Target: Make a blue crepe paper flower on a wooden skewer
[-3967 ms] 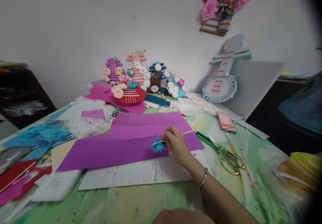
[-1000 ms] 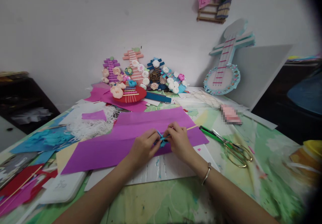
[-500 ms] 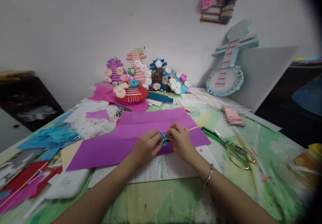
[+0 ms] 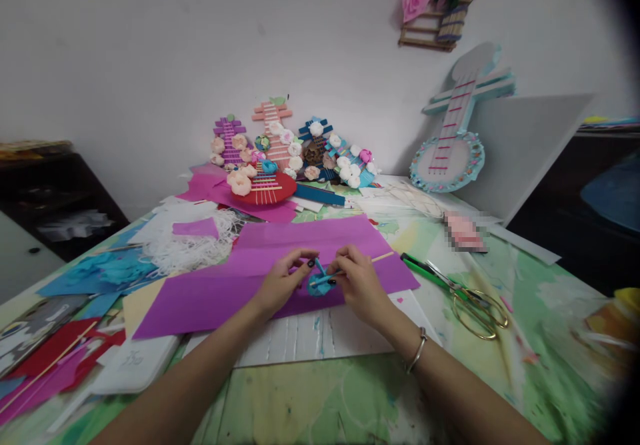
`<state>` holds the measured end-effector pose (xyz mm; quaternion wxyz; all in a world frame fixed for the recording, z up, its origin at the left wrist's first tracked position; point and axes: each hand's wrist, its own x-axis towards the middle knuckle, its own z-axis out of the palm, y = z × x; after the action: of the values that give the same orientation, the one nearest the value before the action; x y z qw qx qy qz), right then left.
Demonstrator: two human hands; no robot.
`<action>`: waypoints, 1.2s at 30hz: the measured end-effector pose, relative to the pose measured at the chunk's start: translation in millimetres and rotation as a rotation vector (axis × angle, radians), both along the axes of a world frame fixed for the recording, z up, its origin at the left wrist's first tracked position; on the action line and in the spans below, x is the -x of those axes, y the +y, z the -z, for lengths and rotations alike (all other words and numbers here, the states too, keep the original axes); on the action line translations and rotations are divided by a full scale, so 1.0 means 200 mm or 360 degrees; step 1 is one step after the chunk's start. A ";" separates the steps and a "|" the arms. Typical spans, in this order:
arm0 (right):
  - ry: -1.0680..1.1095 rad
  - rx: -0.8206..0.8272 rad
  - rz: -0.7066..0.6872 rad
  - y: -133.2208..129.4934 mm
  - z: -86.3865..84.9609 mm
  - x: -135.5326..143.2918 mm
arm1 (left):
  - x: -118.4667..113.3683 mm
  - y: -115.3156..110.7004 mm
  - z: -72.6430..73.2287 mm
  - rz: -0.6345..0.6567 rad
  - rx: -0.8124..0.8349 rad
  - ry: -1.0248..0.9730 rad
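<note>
Open room for a hand lies over the green patterned tablecloth point(image 4: 300, 398) nearest the viewer, and low across the flat purple sheet point(image 4: 200, 295) left of the person's left hand point(image 4: 277, 286). To the right, the right hand point(image 4: 361, 286), then gold-handled metal scissors point(image 4: 465, 292), stand in the way. A thick white rectangular device point(image 4: 137, 365) obstructs the left; flower-trimmed lute models point(image 4: 295, 148) bar the back.

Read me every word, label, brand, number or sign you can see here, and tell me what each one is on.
No text can be read with certainty.
White flat case: dark marks on top, too blurred to read.
Pink item: pixelated, so any print is hidden.
Blue paper piece and thin stick at the right hand: no lettering visible.
</note>
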<state>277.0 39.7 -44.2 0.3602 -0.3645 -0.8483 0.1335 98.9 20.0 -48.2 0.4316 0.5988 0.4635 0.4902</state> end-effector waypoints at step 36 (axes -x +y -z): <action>0.0330 0.0227 -0.0279 -0.01 -0.04 0.00 | -0.03 -0.02 0.01 0.0362 0.0439 -0.1006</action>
<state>277.9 37.9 -36.5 0.4061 -0.2979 -0.8235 0.2612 104.3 16.6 -50.4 0.6820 0.4016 0.2993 0.5329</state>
